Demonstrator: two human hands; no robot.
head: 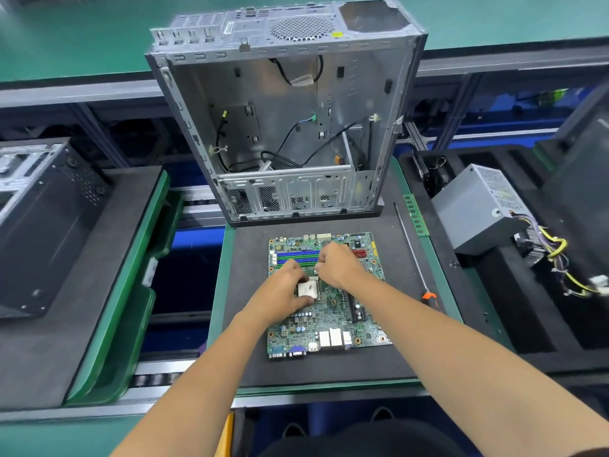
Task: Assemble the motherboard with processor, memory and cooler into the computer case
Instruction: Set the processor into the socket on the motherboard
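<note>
Both hands work at the socket in the middle of the board (324, 321). Left hand (286, 293) has its fingers curled around the processor (308, 288), with the thumb at the near edge and the other fingers at the far edge, so it grips the chip as it sits on the socket. Right hand (339, 263) is clenched just beyond the chip; it seems to pinch something small there, perhaps the socket lever, but this part is hidden and I cannot tell.

The board lies flat on the dark mat (250, 324), in front of the open case (283, 127). A memory stick (416, 216) and a screwdriver (415, 255) wait on the right of the mat, well apart from the board.

The step in hand is probably seating the processor. To do it well, the chip should be held only by its edges and lowered level, with its marked corner matched to the socket. It must drop in by its own weight, without any push. Only after it lies flat should the lever be closed, because a tilted chip can bend the socket pins.
</note>
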